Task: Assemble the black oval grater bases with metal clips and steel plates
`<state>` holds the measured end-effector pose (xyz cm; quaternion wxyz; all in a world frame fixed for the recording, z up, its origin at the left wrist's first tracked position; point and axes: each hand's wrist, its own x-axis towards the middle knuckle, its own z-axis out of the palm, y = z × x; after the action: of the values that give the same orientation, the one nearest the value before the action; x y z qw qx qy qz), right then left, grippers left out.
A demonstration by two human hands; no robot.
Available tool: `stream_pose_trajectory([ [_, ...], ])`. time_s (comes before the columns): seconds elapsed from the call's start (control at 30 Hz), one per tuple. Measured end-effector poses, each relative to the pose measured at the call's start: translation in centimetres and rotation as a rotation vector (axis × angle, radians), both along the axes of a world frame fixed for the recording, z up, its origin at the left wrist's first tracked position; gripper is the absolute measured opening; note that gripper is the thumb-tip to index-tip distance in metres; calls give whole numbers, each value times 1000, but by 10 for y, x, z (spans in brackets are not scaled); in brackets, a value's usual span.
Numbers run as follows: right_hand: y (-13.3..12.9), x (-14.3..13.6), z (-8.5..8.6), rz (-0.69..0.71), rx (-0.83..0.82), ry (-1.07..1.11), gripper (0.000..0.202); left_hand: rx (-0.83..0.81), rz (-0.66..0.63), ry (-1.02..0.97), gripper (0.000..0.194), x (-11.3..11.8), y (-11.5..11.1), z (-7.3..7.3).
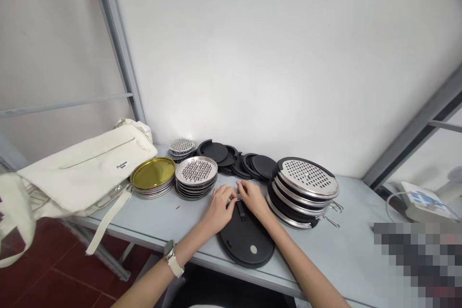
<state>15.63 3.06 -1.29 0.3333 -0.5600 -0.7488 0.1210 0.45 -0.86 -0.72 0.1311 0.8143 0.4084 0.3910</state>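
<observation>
Lying with far edge at curled left hand [221,206], right hand [251,197]: black piece [245,236]; grasp unclear.

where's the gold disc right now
In the head view, the gold disc tops a stack left of the person's left hand, between the cream bag and a round grater plate.

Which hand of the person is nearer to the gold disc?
Left. The left hand is right of the gold disc, with a grater stack between; the right hand is farther right.
</observation>
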Motion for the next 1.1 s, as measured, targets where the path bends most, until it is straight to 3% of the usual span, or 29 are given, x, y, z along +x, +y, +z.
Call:
stream_pose_trajectory([
  [0.43, -1, 3, -2, -87, -23, -9, 38, -42, -7, 13, 13, -1, 2, -2],
  [0.8, -2, -5, 0, 87, -15, -35, 44, -56, -18, -12, 12, 0, 3, 1],
  [1.1, 4, -3, -7, 106, -31, -71, 38, -58, -42, -33, 14, -1, 3, 1],
])
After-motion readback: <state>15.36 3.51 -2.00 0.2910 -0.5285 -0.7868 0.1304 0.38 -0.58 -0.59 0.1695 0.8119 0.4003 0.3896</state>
